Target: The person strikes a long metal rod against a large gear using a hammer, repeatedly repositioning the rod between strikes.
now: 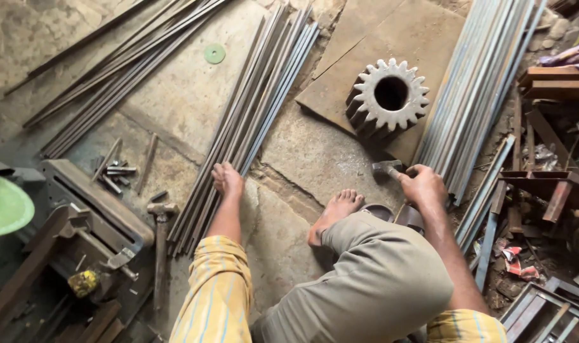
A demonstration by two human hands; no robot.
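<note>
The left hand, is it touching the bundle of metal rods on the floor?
Touching: the head view shows the left hand resting on the rod bundle.

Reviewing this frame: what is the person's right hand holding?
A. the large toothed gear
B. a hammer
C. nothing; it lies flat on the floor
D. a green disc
B. The right hand is closed around the handle of a hammer, whose metal head sits just in front of the large toothed gear; the left hand rests on a bundle of metal rods.

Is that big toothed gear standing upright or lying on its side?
Tipped on its side: the gear lies on a metal plate, its bore facing up toward the camera.
</note>
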